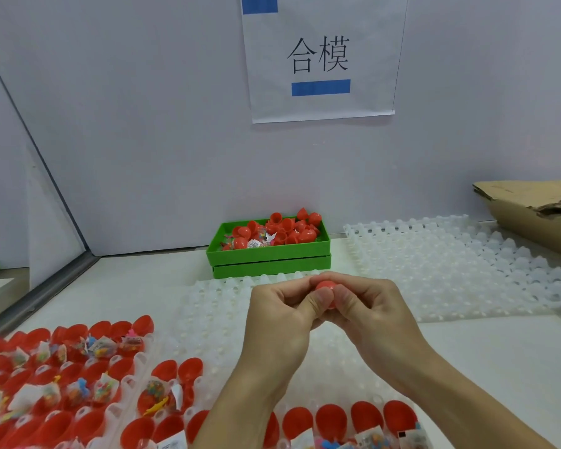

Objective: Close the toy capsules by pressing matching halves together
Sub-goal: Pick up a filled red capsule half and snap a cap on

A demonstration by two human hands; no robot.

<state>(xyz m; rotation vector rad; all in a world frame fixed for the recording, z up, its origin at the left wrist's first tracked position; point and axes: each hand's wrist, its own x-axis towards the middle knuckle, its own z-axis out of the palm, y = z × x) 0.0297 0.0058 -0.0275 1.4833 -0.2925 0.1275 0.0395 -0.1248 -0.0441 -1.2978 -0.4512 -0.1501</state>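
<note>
While the white surface carries clear dimpled trays far right and open red halves near left, I keep my left hand and right hand centred, fingers clamped on the red capsule to press it closed.

Left hand and right hand raised together at centre, fingers curled, thumbs pressed side by side; forearms angled inward from below.
</note>
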